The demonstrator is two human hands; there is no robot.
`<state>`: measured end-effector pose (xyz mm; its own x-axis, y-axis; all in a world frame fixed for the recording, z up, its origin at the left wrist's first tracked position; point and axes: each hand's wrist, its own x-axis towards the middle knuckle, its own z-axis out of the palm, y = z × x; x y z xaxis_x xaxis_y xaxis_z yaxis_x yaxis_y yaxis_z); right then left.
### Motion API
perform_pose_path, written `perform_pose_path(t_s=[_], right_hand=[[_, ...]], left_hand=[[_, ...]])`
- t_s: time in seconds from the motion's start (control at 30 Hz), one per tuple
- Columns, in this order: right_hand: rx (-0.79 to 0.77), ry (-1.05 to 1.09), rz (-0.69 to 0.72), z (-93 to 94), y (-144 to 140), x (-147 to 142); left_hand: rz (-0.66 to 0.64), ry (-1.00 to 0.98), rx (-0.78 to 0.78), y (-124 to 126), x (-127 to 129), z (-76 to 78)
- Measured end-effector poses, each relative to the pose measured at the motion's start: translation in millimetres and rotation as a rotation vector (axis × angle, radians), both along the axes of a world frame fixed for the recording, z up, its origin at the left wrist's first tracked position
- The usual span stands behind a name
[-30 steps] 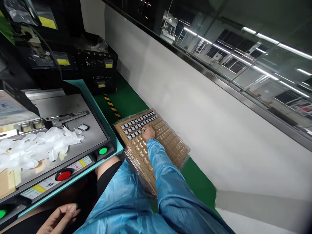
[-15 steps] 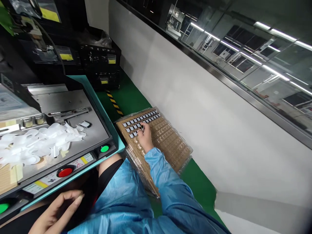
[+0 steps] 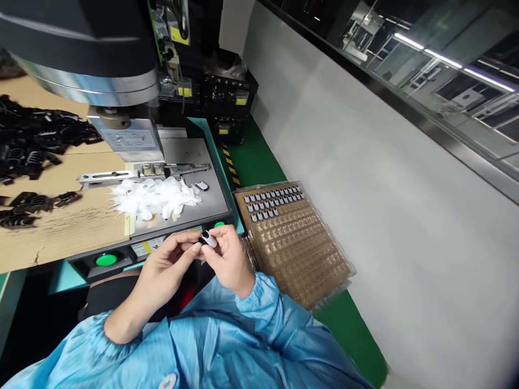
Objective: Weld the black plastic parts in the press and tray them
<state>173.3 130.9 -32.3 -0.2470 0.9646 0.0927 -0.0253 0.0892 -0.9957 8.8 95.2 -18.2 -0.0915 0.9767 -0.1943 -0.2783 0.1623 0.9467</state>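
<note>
A small black plastic part with a curved white piece on it [image 3: 209, 240] is pinched in front of my body, by the machine's front edge. My left hand [image 3: 166, 266] is closed, its thumb and fingertips gripping the black side. From the other side my right hand [image 3: 231, 259] is closed on the same part. A similar black-and-white part [image 3: 201, 186] lies on the metal machine plate [image 3: 214, 208]. Beside it spreads a heap of white curved pieces [image 3: 158, 195]. To the right, a clear tray on brown board [image 3: 302, 243] carries rows of such parts at its far end.
Over the plate hangs a machine head [image 3: 117, 75] with a metal block below. Loose black parts [image 3: 36, 140] cover cardboard [image 3: 81, 232] at left. A green button [image 3: 106, 260] sits on the front panel. Black crates [image 3: 227, 97] stand behind, beside a grey wall [image 3: 365, 200].
My right hand has left the tray and come back to my left hand, where both now grip a part. My left hand has moved up and right. The view has turned left.
</note>
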Motion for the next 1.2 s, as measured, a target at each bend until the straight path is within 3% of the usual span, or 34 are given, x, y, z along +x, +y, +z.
perform_pose_path(t_s=[0.23,0.4,0.57,0.77,1.0,1.2], right_hand=[[-0.115,0.054,0.099,4.4,-4,-13],[-0.197,0.073,0.151,4.2,-7,-15],[-0.198,0.067,0.167,-0.1,-8,-17],[0.041,0.011,0.153,11.1,-7,-21],[0.551,-0.221,0.03,26.3,-12,-23],[0.704,-0.274,0.029,21.8,-15,-24]], left_hand=[[0.004,0.072,0.072,-5,-15,4.0],[-0.064,0.046,0.068,-5,-22,-1.5],[-0.113,0.144,0.193,-9,-33,-11.2],[-0.065,0.337,0.353,-21,-46,-20.0],[0.006,0.15,0.2,-27,-45,-18.3],[0.033,0.287,0.321,-26,-47,-15.0]])
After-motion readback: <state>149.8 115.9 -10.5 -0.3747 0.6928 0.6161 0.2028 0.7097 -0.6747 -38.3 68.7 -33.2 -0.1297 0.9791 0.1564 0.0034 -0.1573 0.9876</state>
